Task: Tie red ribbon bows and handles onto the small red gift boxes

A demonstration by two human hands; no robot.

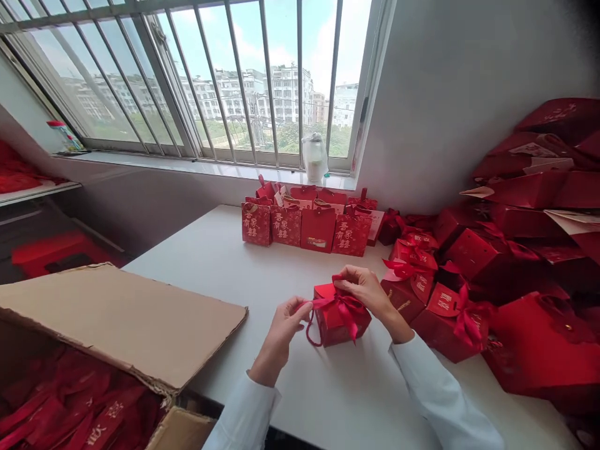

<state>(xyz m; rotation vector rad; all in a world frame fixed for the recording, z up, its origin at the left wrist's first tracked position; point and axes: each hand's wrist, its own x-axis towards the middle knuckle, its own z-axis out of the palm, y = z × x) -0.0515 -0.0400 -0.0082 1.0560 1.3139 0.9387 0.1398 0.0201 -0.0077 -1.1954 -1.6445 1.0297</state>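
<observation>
A small red gift box (330, 324) sits on the white table in front of me, with a red satin ribbon (345, 310) tied in a bow on its top. My left hand (287, 325) is at the box's left side, thumb and fingers pinching one part of the ribbon. At the far top edge, my right hand (363, 289) pinches another part of it. A dark red cord handle (311, 334) loops down from the box's left side below my left hand. Fingers partly hide the ribbon ends.
Several red paper bags (319, 229) stand in rows at the table's back. Red boxes with bows (452, 309) and larger stacked boxes (548, 350) crowd the right. An open cardboard carton (140, 312) at left holds red ribbon-like pieces (89, 400). A barred window is behind.
</observation>
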